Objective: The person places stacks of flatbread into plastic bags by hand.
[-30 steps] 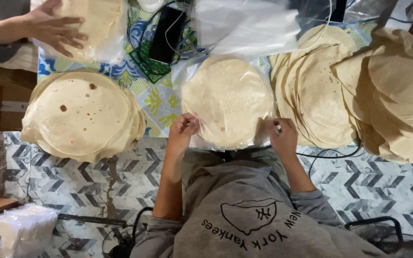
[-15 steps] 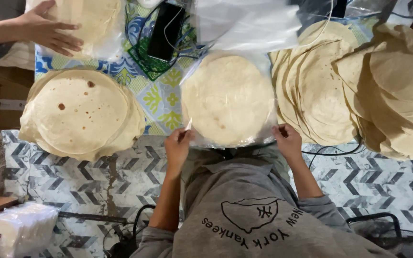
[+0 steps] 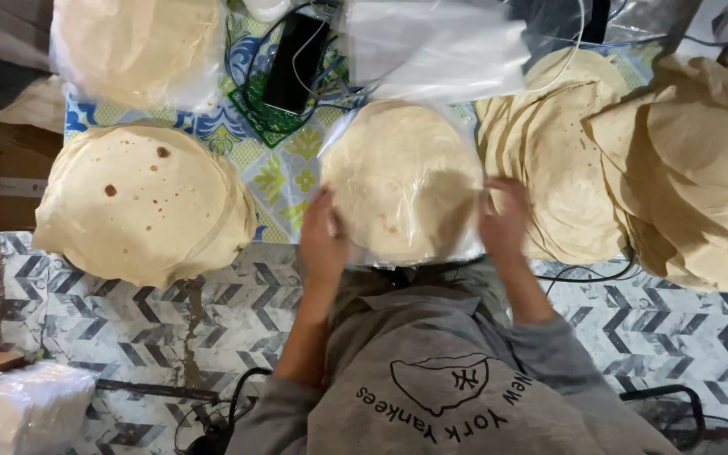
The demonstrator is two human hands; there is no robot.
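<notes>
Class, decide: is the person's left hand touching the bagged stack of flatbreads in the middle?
Touching. The head view shows the left hand pressed on the near left edge of the bagged stack.

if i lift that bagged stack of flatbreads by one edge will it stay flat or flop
The bagged stack would probably sag: the loose flatbreads on the right drape limply over one another. The clear plastic looks smooth, so it may slip. Both the left hand and the right hand grip opposite edges, which hints that it needs two-sided support.
</notes>
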